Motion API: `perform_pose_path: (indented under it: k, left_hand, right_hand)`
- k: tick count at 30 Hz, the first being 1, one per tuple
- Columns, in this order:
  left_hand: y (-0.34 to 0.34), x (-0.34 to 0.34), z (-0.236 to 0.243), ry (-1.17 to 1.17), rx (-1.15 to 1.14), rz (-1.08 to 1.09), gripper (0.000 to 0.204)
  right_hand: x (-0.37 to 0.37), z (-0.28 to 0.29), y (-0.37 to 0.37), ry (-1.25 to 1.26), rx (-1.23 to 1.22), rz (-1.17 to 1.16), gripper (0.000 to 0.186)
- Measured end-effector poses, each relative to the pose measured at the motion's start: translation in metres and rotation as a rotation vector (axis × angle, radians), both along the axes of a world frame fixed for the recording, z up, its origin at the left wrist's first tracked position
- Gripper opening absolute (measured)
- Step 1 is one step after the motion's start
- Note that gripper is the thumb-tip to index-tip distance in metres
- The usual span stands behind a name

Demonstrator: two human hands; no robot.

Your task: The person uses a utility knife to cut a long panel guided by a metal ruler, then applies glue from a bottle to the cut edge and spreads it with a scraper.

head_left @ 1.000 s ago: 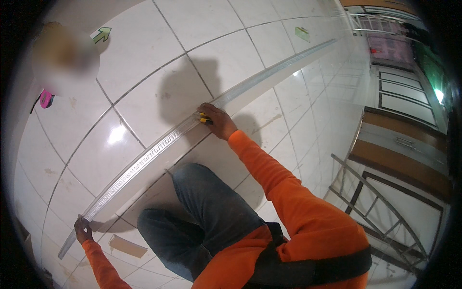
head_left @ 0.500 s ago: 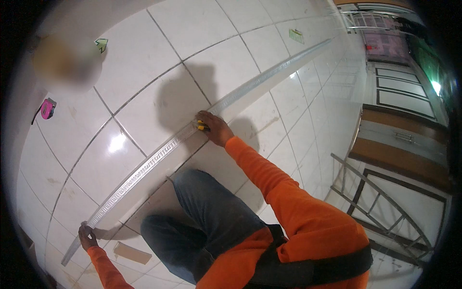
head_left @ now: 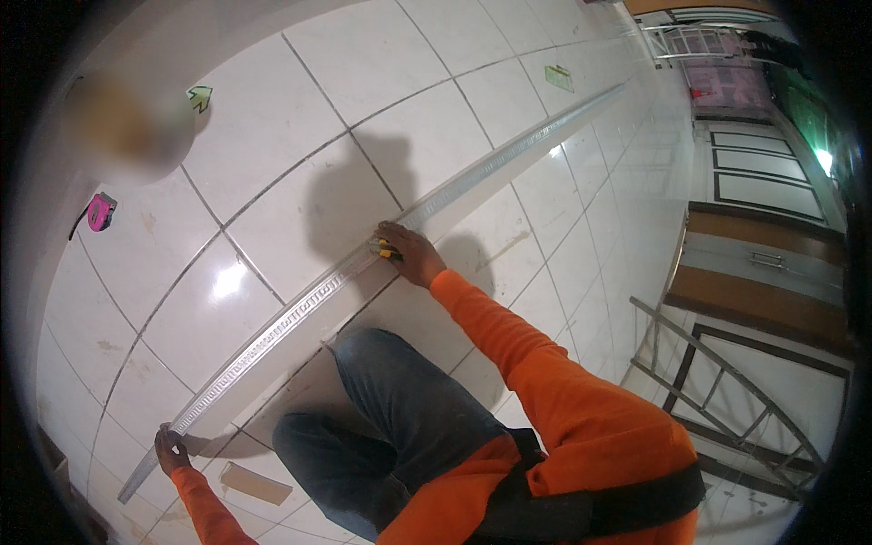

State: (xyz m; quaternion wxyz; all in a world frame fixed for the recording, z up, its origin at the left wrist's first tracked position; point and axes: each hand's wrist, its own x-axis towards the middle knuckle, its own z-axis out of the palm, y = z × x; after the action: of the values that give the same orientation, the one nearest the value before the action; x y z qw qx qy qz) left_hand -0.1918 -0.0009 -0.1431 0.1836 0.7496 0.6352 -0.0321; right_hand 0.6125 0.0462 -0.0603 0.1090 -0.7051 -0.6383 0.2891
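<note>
Long patterned moulding strip on tiled floor: judged light but bendy, best gripped at 2 pts. L hand pinches its end; R hand presses mid-length w/ yellow pencil gripped.

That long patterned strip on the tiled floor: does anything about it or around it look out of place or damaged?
Nothing stands out. The long patterned strip lies straight and whole across the white tiles, left hand at its near end, right hand mid-length holding a small yellow tool. A pink tape measure lies apart.
</note>
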Motion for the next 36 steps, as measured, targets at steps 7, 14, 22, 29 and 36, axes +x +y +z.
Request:
perform_pose_path:
  k: [7, 14, 22, 29, 36]
  left_hand:
    - [-0.002, -0.006, -0.007, -0.022, -0.045, 0.077, 0.064]
    - [0.003, -0.003, -0.004, -0.034, -0.178, 0.231, 0.065]
    - [0.004, -0.004, -0.006, -0.253, -0.235, 0.433, 0.064]
    - [-0.003, -0.015, -0.024, -0.761, -0.289, 0.971, 0.051]
    - [-0.004, -0.002, -0.020, -0.197, -0.303, 0.313, 0.049]
  right_hand:
    - [0.000, -0.004, -0.004, -0.027, -0.027, -0.008, 0.047]
    - [0.000, -0.006, -0.005, -0.068, -0.074, 0.002, 0.055]
    - [0.001, -0.008, -0.005, -0.047, 0.003, -0.004, 0.048]
    - [0.004, -0.009, -0.006, -0.061, 0.014, 0.052, 0.042]
    - [0.016, -0.064, -0.022, 0.192, -0.189, -0.089, 0.042]
